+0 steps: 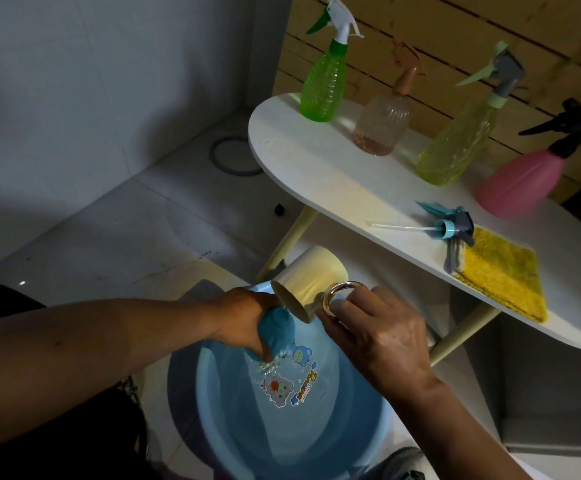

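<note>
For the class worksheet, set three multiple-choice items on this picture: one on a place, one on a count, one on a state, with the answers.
1. Where does the loose spray head lie? A on the floor; B on the white table by the yellow cloth; C hanging on the wall.
2. How many spray bottles stand on the table? A four; B two; C six.
3. How is the cream mug held? A upright; B upside down; C tilted, mouth toward the blue bottle.

B: its tube lies on the tabletop.
A: green bottle, peach bottle, yellow-green bottle, pink bottle.
C: the right hand tips it by the gold handle; the left hand holds the bottle.
</note>
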Action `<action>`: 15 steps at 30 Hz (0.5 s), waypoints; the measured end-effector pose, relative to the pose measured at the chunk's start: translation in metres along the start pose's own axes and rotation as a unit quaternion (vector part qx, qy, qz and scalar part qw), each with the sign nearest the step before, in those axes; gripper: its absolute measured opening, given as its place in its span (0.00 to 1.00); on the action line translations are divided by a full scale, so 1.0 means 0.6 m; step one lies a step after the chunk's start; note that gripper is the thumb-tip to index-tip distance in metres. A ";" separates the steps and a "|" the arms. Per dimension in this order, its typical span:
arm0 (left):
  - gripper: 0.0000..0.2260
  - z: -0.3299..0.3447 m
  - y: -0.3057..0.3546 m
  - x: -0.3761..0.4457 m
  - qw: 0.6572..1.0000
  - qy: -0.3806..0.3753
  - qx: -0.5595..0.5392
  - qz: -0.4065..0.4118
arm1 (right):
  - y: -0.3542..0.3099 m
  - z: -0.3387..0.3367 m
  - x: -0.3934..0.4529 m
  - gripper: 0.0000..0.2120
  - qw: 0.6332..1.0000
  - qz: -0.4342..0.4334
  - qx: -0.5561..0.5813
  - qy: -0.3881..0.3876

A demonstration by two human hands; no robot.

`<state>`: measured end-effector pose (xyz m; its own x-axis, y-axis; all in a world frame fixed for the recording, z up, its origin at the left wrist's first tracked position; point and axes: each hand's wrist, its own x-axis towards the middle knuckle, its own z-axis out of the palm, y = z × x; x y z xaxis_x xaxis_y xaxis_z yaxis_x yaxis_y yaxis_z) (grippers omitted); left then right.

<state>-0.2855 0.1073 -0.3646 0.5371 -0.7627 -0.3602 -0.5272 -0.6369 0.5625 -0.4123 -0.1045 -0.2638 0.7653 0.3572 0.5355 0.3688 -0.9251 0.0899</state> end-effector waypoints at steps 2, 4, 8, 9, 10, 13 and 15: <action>0.40 -0.001 0.001 0.000 1.000 0.002 -0.001 0.000 | 0.003 0.004 -0.004 0.09 1.000 0.016 0.018 0.003; 0.40 -0.001 0.000 0.001 1.000 0.007 -0.001 -0.004 | 0.005 0.014 -0.009 0.08 0.994 0.081 0.071 0.007; 0.44 0.000 -0.007 0.002 1.000 0.010 -0.006 -0.013 | 0.012 0.037 -0.021 0.08 0.918 0.346 0.191 -0.021; 0.44 0.000 -0.009 0.000 1.000 0.014 -0.002 -0.016 | 0.017 0.046 -0.029 0.09 0.882 0.413 0.220 -0.043; 0.45 0.000 -0.011 -0.001 1.000 0.015 0.002 -0.020 | 0.024 0.055 -0.038 0.11 0.847 0.467 0.243 -0.068; 0.45 0.003 -0.020 -0.002 0.999 0.005 -0.004 -0.032 | 0.045 0.089 -0.073 0.13 0.781 0.544 0.270 -0.145; 0.44 0.004 -0.025 -0.001 0.999 0.000 -0.010 -0.037 | 0.054 0.118 -0.103 0.13 0.757 0.557 0.283 -0.194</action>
<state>-0.2796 0.1171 -0.3749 0.5743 -0.7138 -0.4008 -0.4723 -0.6889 0.5499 -0.4104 -0.1474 -0.3532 0.8246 -0.4905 -0.2818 -0.5356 -0.5168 -0.6678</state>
